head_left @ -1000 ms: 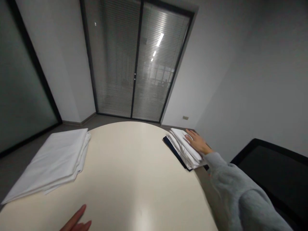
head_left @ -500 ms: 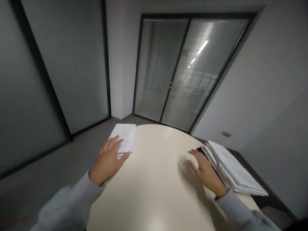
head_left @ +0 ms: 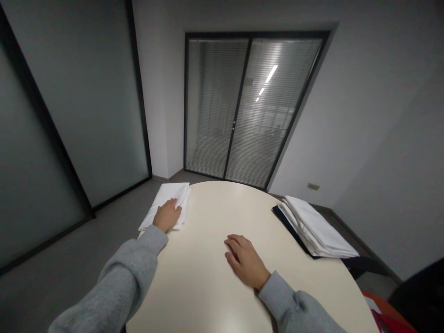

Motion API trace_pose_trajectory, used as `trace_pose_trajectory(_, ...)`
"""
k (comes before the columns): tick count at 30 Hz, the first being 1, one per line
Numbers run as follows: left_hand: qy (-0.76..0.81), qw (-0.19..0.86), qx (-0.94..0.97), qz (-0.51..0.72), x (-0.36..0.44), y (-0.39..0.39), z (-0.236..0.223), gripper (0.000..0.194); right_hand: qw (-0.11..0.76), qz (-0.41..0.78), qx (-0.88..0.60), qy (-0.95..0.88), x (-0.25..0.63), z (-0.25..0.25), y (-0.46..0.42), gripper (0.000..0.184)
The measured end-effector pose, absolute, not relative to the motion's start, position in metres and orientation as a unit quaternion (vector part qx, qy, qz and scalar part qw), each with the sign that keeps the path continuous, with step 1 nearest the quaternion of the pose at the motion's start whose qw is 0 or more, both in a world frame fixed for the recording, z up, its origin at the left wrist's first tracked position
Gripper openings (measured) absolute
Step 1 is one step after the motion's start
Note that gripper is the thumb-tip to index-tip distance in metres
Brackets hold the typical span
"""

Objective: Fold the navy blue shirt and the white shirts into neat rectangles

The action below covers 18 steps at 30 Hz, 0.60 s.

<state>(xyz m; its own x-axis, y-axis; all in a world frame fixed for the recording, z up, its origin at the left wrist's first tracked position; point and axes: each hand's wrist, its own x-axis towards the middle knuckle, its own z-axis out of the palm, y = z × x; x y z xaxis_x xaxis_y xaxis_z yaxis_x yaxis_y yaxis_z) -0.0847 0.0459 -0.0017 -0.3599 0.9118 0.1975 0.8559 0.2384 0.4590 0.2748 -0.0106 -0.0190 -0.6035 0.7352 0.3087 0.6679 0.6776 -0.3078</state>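
My left hand (head_left: 167, 216) rests on a folded white cloth (head_left: 170, 190) at the table's left edge. Its fingers are slightly bent over the fabric, with the thumb apart from them; some fingertips are hard to make out. Near the middle of the round cream table (head_left: 204, 277), my right hand (head_left: 247, 261) is low over the surface or touching it. That hand is empty, its fingers loosely curved and the thumb apart. To its right, a stack of folded white cloths (head_left: 315, 226) lies on a dark, flat item (head_left: 290, 227) along the table's right side.
Frosted glass panels (head_left: 86, 101) with black frames stand on the left. A window with blinds (head_left: 249, 111) is beyond the table. At lower right, a black chair-like shape (head_left: 421, 291) and red and orange items (head_left: 388, 312) lie beside the table edge.
My left hand has come down farther onto the folded white cloth. The right hand has moved left, away from the stack toward the table's middle. The whole view has shifted slightly.
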Motion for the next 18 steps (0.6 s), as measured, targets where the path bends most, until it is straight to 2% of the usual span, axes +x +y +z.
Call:
trace_pose_trajectory(4,0.792,0.069,0.538,0.281,-0.114,0.046,0.020,0.047,0.202,0.090,-0.392,-0.893,0.276,-0.022,-0.009,0.035)
trace_pose_trajectory(7,0.790,0.076,0.527,0.305,-0.135,0.045,0.040,0.047,0.199,0.095,-0.386,-0.896,0.278,-0.022,-0.008,0.036)
trace_pose_trajectory(11,0.751,0.101,0.492,0.429,-0.138,0.034,0.083,0.048,0.209,0.107,-0.384,-0.893,0.281,-0.021,-0.007,0.036)
trace_pose_trajectory(14,0.673,0.174,0.473,0.542,-0.113,0.020,0.125,0.047,0.238,0.139,-0.380,-0.883,0.282,-0.026,-0.003,0.036)
trace_pose_trajectory(18,0.549,0.301,0.457,0.632,-0.063,0.002,0.170,0.039,0.346,0.272,-0.388,-0.810,0.287,-0.043,0.014,0.038)
